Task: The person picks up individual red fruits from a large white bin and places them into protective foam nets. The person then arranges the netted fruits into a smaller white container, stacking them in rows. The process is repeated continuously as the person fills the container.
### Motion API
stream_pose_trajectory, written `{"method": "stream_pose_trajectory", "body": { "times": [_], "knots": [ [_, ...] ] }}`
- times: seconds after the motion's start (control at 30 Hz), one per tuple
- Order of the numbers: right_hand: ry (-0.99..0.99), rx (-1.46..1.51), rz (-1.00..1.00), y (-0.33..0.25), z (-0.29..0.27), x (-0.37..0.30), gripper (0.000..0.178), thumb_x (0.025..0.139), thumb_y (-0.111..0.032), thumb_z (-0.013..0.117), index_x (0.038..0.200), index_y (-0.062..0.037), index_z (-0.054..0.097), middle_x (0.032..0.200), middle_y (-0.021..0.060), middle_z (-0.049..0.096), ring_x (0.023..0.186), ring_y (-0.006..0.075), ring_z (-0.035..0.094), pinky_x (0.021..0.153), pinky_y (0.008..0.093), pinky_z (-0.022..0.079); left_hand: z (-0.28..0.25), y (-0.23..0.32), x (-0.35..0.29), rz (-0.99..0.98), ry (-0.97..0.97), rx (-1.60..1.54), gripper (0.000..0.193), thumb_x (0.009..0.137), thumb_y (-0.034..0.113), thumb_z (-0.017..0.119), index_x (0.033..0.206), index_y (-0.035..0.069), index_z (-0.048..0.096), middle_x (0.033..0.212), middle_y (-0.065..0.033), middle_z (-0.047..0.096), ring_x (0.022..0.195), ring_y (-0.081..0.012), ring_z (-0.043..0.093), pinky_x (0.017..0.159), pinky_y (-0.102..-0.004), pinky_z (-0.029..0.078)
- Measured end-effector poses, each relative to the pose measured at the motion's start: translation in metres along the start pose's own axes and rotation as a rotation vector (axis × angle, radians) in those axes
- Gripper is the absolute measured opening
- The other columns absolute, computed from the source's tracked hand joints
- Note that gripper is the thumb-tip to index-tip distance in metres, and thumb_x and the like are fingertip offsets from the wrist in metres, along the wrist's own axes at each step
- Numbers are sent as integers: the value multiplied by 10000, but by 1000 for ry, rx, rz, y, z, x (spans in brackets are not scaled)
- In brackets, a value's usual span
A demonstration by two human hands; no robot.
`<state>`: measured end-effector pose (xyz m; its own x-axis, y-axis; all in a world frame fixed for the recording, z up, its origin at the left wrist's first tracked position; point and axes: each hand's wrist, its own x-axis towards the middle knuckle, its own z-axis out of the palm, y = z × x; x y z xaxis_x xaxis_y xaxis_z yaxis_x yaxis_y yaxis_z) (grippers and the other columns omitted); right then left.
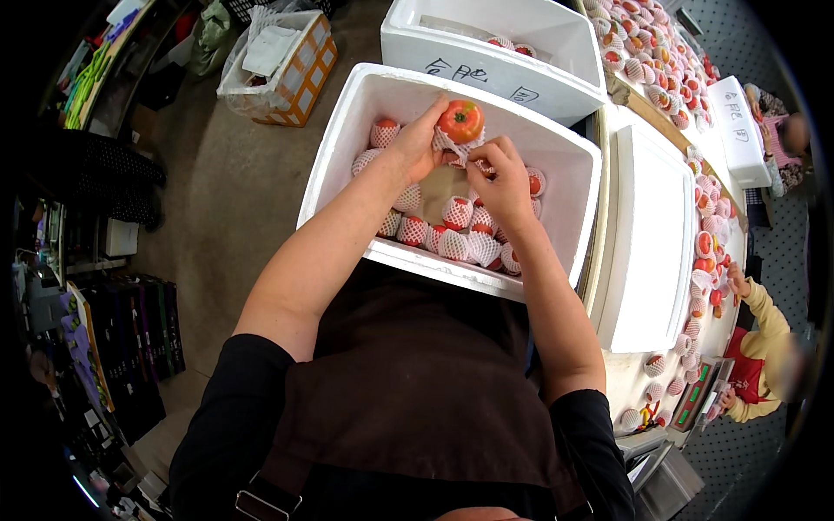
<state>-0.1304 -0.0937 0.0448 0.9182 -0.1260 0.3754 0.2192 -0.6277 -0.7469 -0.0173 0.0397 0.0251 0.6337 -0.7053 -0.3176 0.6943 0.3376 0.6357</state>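
Observation:
My left hand [419,146] is closed around a red tomato [461,121], stem end up. A white foam net sleeve [458,148] hangs around the tomato's lower part. My right hand [499,177] pinches the sleeve's edge, just right of the tomato. Both hands are over an open white foam box [556,165]. Inside it, several tomatoes in foam nets [457,214] line the sides and the near edge. Bare brown bottom [443,191] shows in the middle, partly hidden by my hands.
Another white foam box [495,74] with netted tomatoes stands behind. On the right, a white lid [650,239] lies on a table beside many netted tomatoes [704,247] and a scale [693,395]. Two people are at the far right. A plastic-lined crate [306,69] sits on the floor.

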Motion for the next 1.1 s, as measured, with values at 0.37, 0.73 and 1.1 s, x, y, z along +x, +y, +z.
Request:
{"method": "stream_pose_trajectory", "body": {
  "times": [0.37, 0.73, 1.1],
  "knots": [
    [102, 857, 656, 31, -9, 2, 199, 919, -111, 515, 1074, 13, 519, 975, 99, 589, 772, 140, 594, 709, 262, 526, 17, 1, -15, 129, -270, 305, 691, 766, 94, 698, 1371, 99, 365, 1277, -79, 428, 1203, -201, 457, 1041, -349, 376],
    [236, 326, 510, 26, -6, -1, 92, 852, -17, 556, 930, 29, 542, 785, 81, 613, 661, 116, 573, 606, 249, 484, 15, -5, -14, 208, -270, 690, 761, 710, 48, 706, 1388, 79, 362, 1258, -83, 439, 1202, -200, 451, 1055, -325, 358],
    [219, 148, 410, 12, -13, -3, 109, 820, -16, 579, 917, 22, 546, 730, 68, 582, 635, 92, 538, 583, 250, 461, 24, 0, -23, -137, -227, 397, 644, 781, 87, 688, 1354, 74, 393, 1243, -94, 509, 1157, -173, 510, 993, -340, 435]
  ]
}}
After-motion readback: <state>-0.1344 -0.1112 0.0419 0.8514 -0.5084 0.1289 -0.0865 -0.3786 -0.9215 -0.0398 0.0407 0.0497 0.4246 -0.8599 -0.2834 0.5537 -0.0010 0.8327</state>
